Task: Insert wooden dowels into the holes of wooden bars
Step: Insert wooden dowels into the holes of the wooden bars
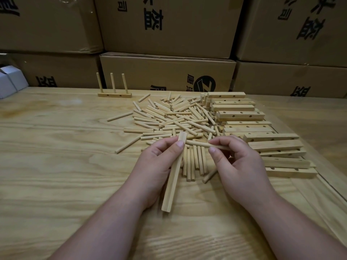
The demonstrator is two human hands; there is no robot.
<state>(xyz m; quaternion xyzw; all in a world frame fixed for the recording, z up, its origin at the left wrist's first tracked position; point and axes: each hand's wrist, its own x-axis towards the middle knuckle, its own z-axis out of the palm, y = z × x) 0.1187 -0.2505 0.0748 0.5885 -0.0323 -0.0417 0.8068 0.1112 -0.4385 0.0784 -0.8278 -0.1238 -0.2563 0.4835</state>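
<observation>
My left hand (pixel 159 158) grips a long wooden bar (pixel 172 182) near its upper end; the bar runs from the dowel pile down toward me. My right hand (pixel 238 160) pinches a wooden dowel (pixel 199 143) between thumb and fingers. The dowel lies level, its left tip touching the bar's upper right side. Whether the tip sits in a hole is hidden. A heap of loose dowels (pixel 174 117) lies just beyond both hands. Bars with holes (pixel 242 115) are stacked to the right.
A bar with three upright dowels (pixel 114 94) stands at the back left of the wooden table (pixel 56 147). Cardboard boxes (pixel 167 72) wall off the far edge. A white box (pixel 9 81) sits at the far left. A few stray dowels (pixel 128 143) lie left of the heap.
</observation>
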